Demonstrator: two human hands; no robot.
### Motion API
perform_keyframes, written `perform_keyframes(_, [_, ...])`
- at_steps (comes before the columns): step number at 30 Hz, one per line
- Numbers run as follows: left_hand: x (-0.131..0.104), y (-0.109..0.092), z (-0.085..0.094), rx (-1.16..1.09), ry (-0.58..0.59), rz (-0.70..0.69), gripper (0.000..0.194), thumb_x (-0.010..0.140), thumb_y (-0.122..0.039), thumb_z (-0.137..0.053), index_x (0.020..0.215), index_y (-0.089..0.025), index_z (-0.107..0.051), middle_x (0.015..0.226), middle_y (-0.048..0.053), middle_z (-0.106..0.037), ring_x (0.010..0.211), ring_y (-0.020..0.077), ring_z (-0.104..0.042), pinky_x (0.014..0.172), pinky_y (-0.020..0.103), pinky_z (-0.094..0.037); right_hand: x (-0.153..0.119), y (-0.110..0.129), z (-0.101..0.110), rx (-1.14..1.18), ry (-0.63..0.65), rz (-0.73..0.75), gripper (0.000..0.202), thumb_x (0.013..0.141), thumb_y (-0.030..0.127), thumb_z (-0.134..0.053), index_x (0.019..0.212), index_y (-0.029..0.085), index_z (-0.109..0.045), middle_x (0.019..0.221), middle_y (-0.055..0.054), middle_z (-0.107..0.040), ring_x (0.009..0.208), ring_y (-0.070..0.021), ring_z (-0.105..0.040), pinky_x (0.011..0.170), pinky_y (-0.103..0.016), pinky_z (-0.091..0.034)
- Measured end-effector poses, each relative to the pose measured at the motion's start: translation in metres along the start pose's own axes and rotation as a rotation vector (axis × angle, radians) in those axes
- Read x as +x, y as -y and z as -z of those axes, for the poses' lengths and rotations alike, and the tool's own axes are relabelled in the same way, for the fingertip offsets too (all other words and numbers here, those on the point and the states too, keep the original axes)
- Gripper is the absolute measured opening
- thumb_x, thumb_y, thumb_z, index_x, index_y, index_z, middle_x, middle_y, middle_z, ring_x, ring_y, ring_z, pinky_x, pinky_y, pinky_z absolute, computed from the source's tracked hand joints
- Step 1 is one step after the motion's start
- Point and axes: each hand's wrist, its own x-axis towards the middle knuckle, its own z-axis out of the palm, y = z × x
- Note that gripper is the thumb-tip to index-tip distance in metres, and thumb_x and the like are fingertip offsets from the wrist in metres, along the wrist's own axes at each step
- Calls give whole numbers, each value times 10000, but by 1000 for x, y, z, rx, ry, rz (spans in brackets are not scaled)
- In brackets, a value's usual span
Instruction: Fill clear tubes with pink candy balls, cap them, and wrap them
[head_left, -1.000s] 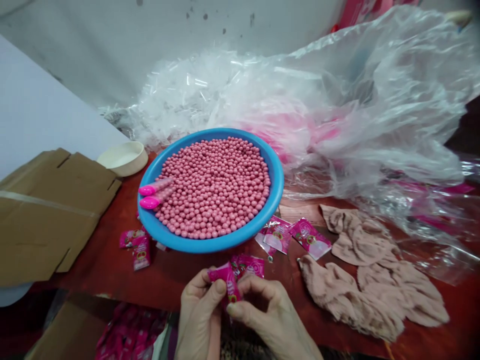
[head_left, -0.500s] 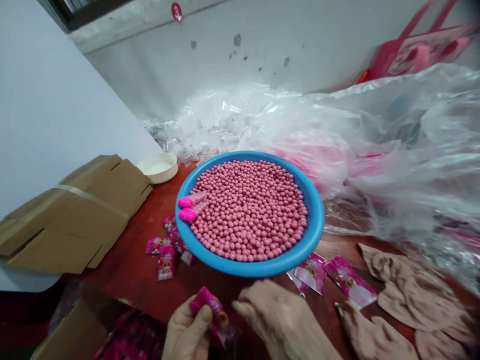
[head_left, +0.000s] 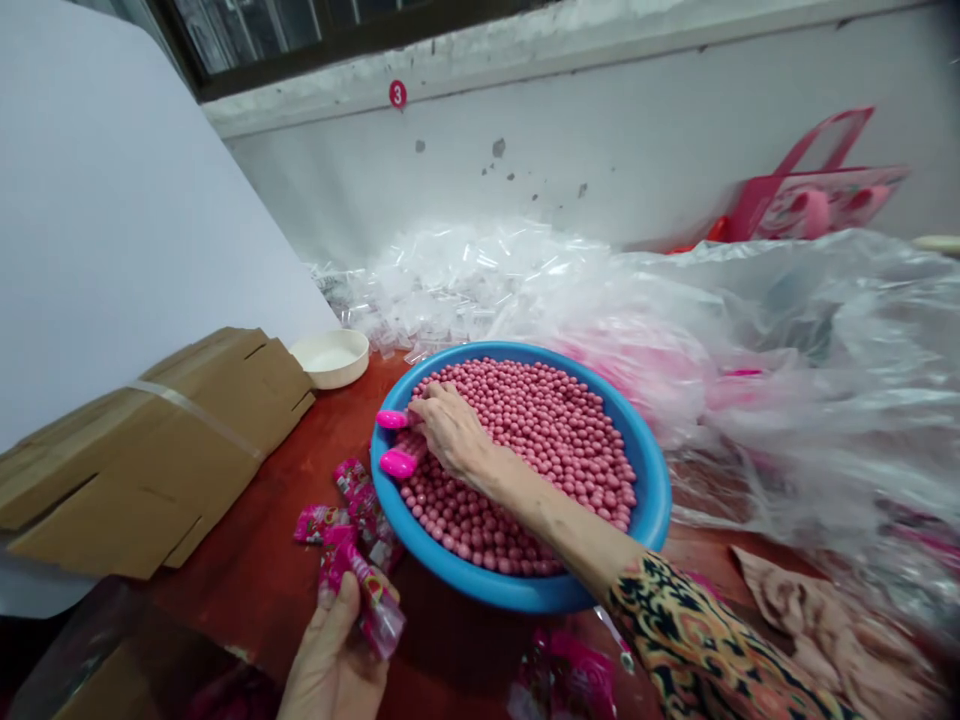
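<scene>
The left hand (head_left: 330, 665) has its thumb pressed over a pink packet (head_left: 381, 612), clamped against the fingers, low in front of the blue basin (head_left: 654, 490). The packet tilts, its clear end beyond the thumb and pointing toward the right-hand side. The right hand (head_left: 454, 430) reaches into the basin, over the pink balls (head_left: 555, 430), with its fingers curled down at the near ends of two pink-tipped tubes (head_left: 397, 463). The fingertips are partly hidden, so I cannot tell whether they are closed on a tube or resting against it.

Just beyond the left hand, more packets (head_left: 319, 523) lie on the red counter (head_left: 262, 540), by the basin's edge; others (head_left: 579, 678) lie to that hand's right, under the right forearm. Past them on the left are flattened cardboard (head_left: 142, 460) and a white bowl (head_left: 335, 362).

For this reach, a light fingertip grip around one tube's clear body seems best, drawn up slowly so that the balls do not spill over the rim. The wrist should ride high, keeping the patterned sleeve (head_left: 705, 640) off the balls. The left hand does well to hold the soft packet gently and steady, without crushing it.
</scene>
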Motion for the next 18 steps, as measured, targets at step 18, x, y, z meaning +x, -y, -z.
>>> perform_keyframes(18, [-19, 8, -62, -189, 123, -228, 151, 823, -58, -600, 762, -136, -714, 679, 16, -741, 595, 103, -681, 551, 161, -565, -148, 74, 116, 509, -52, -417, 210, 887, 232, -444, 901, 249, -653, 680, -15, -690, 592, -167, -655, 548, -203, -520])
